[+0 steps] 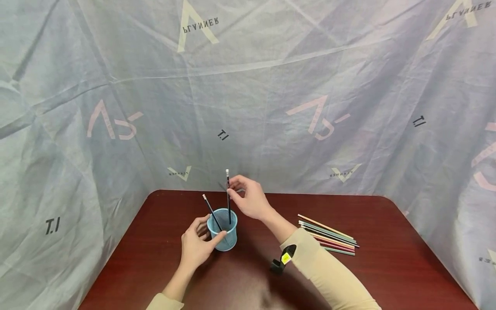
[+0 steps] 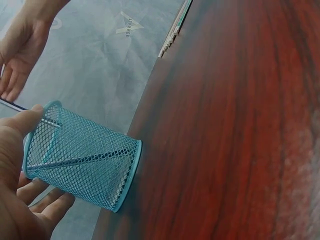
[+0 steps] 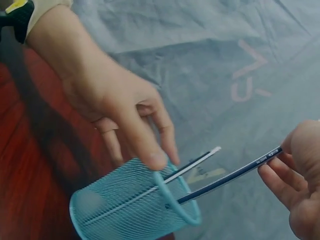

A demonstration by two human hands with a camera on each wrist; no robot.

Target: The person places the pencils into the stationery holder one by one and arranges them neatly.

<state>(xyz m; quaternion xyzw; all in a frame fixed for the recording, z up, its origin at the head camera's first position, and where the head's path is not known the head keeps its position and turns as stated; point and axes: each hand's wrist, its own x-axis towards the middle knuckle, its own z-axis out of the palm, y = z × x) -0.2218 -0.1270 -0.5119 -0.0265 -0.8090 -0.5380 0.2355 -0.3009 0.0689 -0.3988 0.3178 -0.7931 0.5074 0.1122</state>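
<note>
- A person's left hand [image 1: 195,247] grips a light-blue, round wire-mesh pencil cup [image 1: 226,241], thumb at the near side of the rim and fingers around its far-left wall.
- The cup stands upright on a dark red wood-grain table [image 1: 147,241], left of the table's middle.
- The right hand [image 1: 249,199] pinches a slim dark-blue pencil with a white eraser end [image 1: 229,206] between thumb and fingers, above and to the right of the cup.
- That pencil is held nearly vertical, eraser end up, its lower end inside the cup's mouth and well above the base.
- A second dark pencil with a pale eraser end [image 1: 211,211] leans inside the cup, its top tilted toward the left hand.
- At right, a group of yellow, green, dark and red pencils [image 1: 328,234] lies side by side on the table, near the cream sleeve [image 1: 329,271] of the right arm.
- Behind hangs a creased grey cloth printed with lettering [image 1: 248,142].
</note>
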